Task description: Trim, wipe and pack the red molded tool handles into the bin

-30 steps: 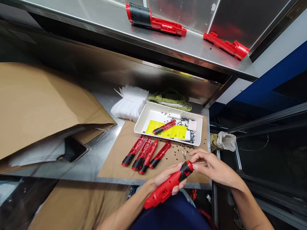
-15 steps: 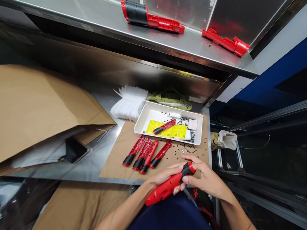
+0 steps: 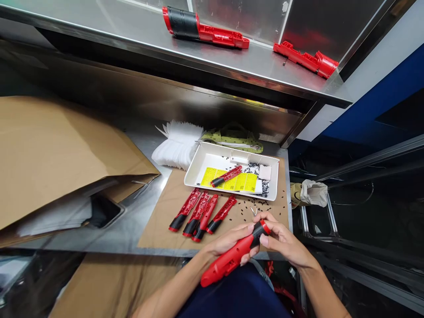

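A red plastic tool housing with a black band and a red rim [image 3: 228,258] is held above my lap, slanting up to the right. My left hand [image 3: 233,240] wraps around its middle from the left, thumb on top near the black band. At the upper end, my right hand [image 3: 281,240] grips the black band and red rim between thumb and fingers. Several similar red and black housing pieces [image 3: 202,216] lie on the cardboard sheet [image 3: 159,221] beyond my hands. Tweezers [image 3: 254,211] show partly just past my right fingertips, among small black pieces [image 3: 243,214].
Behind the cardboard stands a white tray [image 3: 195,165] with yellow label sheets [image 3: 228,179], one red housing piece and black bits. White foam sheets [image 3: 179,143] are stacked beside it. A large cardboard box [image 3: 66,150] fills the left. Two larger red parts [image 3: 205,31] rest on the metal shelf [image 3: 132,33].
My right hand's fingers have shifted on the black band and curled closer around the rim end. The housing stays nearly in place; the view has shifted slightly.
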Demonstrator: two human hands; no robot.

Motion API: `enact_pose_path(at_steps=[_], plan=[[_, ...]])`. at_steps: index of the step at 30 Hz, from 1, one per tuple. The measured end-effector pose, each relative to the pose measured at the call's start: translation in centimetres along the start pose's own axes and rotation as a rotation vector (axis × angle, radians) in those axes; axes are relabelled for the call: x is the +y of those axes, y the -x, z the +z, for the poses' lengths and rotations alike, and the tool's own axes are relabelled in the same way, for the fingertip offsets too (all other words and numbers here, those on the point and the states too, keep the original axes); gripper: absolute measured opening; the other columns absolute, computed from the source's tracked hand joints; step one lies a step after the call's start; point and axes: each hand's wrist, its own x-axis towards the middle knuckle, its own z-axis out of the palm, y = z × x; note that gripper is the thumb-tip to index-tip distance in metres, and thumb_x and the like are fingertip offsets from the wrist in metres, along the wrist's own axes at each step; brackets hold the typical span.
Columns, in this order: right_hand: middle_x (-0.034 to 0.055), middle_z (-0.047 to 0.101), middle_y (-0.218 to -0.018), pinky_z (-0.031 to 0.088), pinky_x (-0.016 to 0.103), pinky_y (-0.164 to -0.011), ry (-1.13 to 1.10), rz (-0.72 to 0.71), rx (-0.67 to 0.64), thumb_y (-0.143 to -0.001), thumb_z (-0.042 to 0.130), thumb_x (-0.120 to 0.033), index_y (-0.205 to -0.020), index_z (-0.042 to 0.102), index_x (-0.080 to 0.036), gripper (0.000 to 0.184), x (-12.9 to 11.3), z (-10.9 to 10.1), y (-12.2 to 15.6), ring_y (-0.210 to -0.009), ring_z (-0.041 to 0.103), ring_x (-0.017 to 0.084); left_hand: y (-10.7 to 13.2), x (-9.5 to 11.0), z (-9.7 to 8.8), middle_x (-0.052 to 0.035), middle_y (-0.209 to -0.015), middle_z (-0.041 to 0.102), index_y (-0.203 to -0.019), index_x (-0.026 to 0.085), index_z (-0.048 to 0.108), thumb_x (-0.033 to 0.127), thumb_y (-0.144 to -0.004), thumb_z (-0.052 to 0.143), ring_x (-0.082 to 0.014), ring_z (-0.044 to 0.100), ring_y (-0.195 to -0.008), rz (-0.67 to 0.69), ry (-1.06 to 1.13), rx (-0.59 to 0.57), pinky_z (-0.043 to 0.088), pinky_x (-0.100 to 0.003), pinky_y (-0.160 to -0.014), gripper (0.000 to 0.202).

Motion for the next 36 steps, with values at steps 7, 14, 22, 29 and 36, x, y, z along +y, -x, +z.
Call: enact_pose_path(at_steps=[7,14,22,29,36], plan=[[0.0077,0.060,-0.118,0.039,0.038,-0.106,-0.104,-0.028,-0.007,-0.086,0.067,-0.056,-0.090,0.075,-0.021,0.036,-0.1,-0.9,-0.6,-0.114,0.056,0.024,-0.1,-0.1,-1.1,0.0022,-0.062,0.062,-0.099,0.019,0.055,0.068,-0.083,0.059,-0.0073,0.043,-0.037,-0.056,0.068,-0.047,0.029,-0.019,-0.039,0.051],[0.0070,0.072,-0.113,0.035,0.043,-0.112,0.025,0.001,0.114,-0.080,0.077,-0.046,-0.082,0.070,-0.022,0.025,0.1,-1.5,-0.6,-0.123,0.057,0.026,-0.7,-0.2,-1.7,-0.0008,-0.061,0.061,-0.092,0.014,0.062,0.073,-0.090,0.033,-0.0088,0.048,-0.039,-0.163,0.002,-0.080,0.037,-0.021,-0.041,0.066],[0.0051,0.073,-0.109,0.055,0.034,-0.090,-0.377,0.154,0.614,-0.072,0.085,-0.042,-0.113,0.059,-0.025,0.051,7.4,-2.0,3.4,-0.100,0.071,0.020,1.8,-0.7,-5.4,-0.0218,-0.127,0.063,-0.120,0.013,0.065,0.047,-0.098,0.033,-0.0365,0.056,-0.120,0.130,-1.411,1.006,0.042,-0.057,-0.102,0.051],[0.0108,0.074,-0.100,0.053,0.053,-0.100,-0.605,0.274,0.860,-0.056,0.086,-0.061,-0.088,0.066,-0.019,0.056,16.9,1.2,6.3,-0.104,0.072,0.035,1.0,-3.2,-10.0,-0.0305,-0.139,0.052,-0.113,0.007,0.067,0.027,-0.083,0.063,-0.0467,0.047,-0.127,0.130,-1.701,1.216,0.033,-0.064,-0.104,0.037],[0.0138,0.072,-0.107,0.055,0.042,-0.096,-0.140,0.312,1.091,-0.063,0.057,-0.088,-0.105,0.056,-0.018,0.082,19.6,3.6,3.4,-0.110,0.069,0.031,2.4,-4.4,-9.1,-0.0156,-0.117,0.071,-0.102,0.017,0.072,0.030,-0.099,0.040,-0.0323,0.058,-0.111,0.268,-1.809,1.169,0.041,-0.055,-0.098,0.034]])
